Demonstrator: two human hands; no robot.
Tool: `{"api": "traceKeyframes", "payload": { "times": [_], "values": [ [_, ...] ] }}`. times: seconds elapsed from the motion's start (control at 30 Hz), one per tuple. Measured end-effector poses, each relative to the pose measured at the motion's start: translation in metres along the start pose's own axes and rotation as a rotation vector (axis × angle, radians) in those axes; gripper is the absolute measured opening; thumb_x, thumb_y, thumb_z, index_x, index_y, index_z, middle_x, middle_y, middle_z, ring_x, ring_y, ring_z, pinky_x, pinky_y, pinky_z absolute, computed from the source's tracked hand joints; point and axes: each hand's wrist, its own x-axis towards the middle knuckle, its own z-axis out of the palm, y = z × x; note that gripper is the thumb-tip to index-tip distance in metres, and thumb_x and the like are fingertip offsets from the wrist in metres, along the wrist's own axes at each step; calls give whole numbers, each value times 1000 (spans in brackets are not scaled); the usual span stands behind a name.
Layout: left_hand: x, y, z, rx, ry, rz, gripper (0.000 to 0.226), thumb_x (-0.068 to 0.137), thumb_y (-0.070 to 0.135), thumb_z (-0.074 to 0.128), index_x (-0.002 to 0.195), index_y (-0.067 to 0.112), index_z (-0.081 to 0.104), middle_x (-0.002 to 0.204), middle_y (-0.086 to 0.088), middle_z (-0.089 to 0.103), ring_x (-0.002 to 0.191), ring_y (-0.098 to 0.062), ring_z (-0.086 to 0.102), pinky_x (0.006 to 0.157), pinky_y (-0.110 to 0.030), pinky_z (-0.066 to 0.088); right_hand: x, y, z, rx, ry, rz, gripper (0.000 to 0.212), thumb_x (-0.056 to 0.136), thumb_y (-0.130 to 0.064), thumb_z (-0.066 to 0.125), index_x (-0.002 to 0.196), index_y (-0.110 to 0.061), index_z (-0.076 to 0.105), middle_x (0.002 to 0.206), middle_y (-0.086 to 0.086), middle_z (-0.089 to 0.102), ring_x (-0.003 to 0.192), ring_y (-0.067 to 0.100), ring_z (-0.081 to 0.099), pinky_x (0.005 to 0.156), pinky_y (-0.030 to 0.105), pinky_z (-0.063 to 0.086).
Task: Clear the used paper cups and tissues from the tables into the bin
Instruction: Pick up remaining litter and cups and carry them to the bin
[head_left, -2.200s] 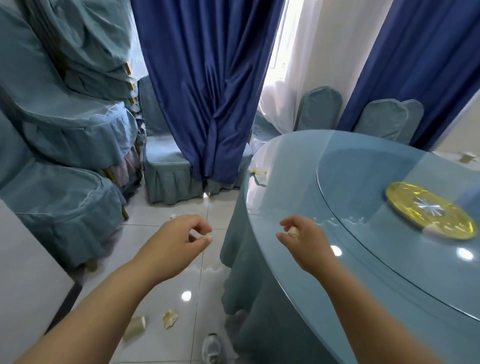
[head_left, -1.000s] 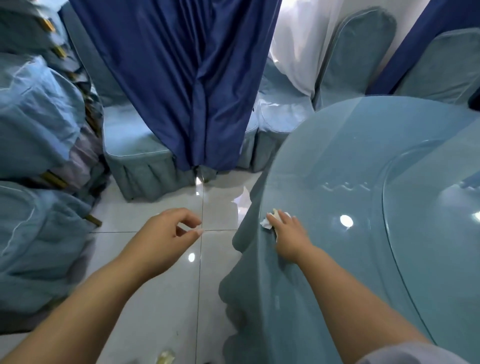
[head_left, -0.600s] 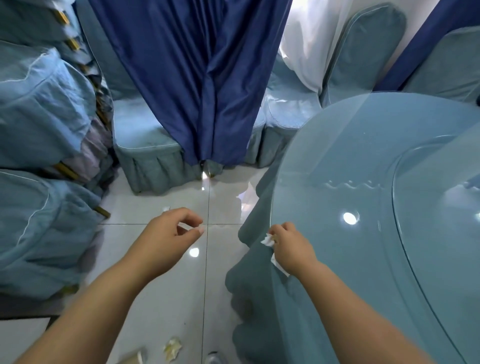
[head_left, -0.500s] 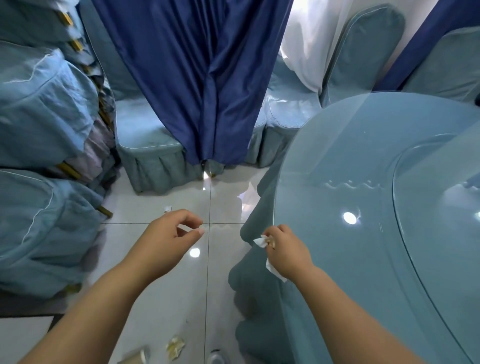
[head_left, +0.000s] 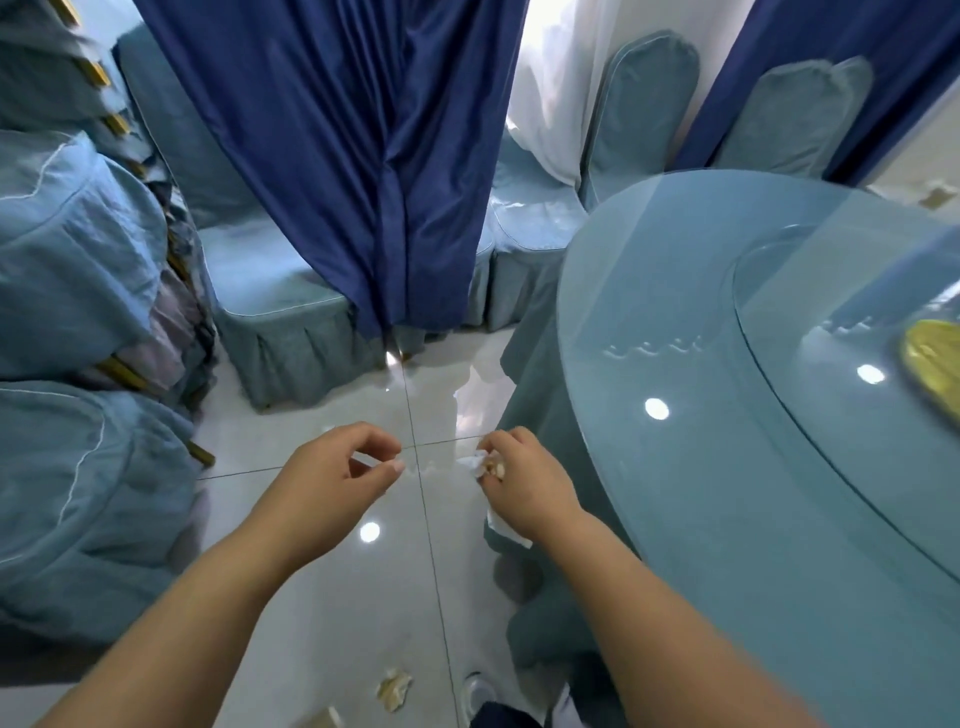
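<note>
Banquet room with tiled floor (head_left: 322, 613), blue curtain (head_left: 353, 156) and cloth-covered chairs (head_left: 280, 291). The glass tabletop (head_left: 727, 493) of a round table is shown at right. A white tissue (head_left: 471, 462) is held in the right hand (head_left: 527, 486), just off the tabletop edge and above the floor. The fingers are curled round it, and a loose corner is seen hanging below the palm. Something small and pale yellow is lodged among the same fingers, but what it is cannot be told. The left hand (head_left: 332, 483) is held close beside, thumb and forefinger nearly meeting; whether anything is pinched cannot be told. The tissue is judged light, soft and easily torn, and best bunched whole into the palm so that no scrap is dropped. No bin is in view. Near the bottom edge, a crumpled scrap (head_left: 395, 693) and what may be a paper cup (head_left: 318, 719) are seen on the floor; the cup's contents cannot be made out.
</note>
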Motion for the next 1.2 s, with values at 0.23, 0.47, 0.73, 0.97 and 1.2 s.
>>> {"api": "traceKeyframes", "payload": {
  "times": [0.23, 0.47, 0.73, 0.97, 1.2],
  "values": [
    [-72, -82, -33, -67, -70, -12, 6, 90, 30, 61, 93, 35, 60, 96, 19, 61, 85, -3, 59, 66, -14, 45, -78, -52, 69, 35, 6, 95, 28, 94, -28, 56, 121, -21, 55, 124, 0, 51, 93, 17, 53, 77, 23, 43],
    [-125, -151, -22, -86, -159, -160, 8, 89, 27, 64, 94, 33, 62, 97, 14, 64, 86, -7, 60, 69, -19, 46, -131, -60, 138, 86, -110, 168, 28, 92, -31, 57, 120, -24, 54, 123, -2, 50, 97, 18, 55, 83, 31, 48],
    [-137, -205, 41, -116, -229, -363, 8, 90, 26, 62, 90, 35, 62, 96, 16, 63, 85, -3, 59, 65, -13, 41, -158, -17, 204, 70, -272, 295, 31, 89, -33, 60, 119, -26, 54, 123, -2, 50, 99, 19, 56, 82, 30, 47],
    [-141, -272, 94, -142, -210, -501, 5, 90, 26, 62, 88, 32, 63, 93, 16, 64, 79, -2, 60, 60, -12, 40, -154, 28, 273, 51, -386, 343, 38, 87, -42, 61, 121, -28, 53, 123, -4, 48, 101, 19, 55, 81, 29, 44],
    [-124, -384, 160, -115, -265, -577, 10, 89, 23, 62, 89, 33, 61, 93, 14, 64, 82, -4, 60, 63, -16, 41, -137, 67, 395, 78, -461, 403, 36, 89, -42, 57, 122, -28, 52, 124, -4, 47, 102, 18, 54, 85, 32, 47]
  ]
}}
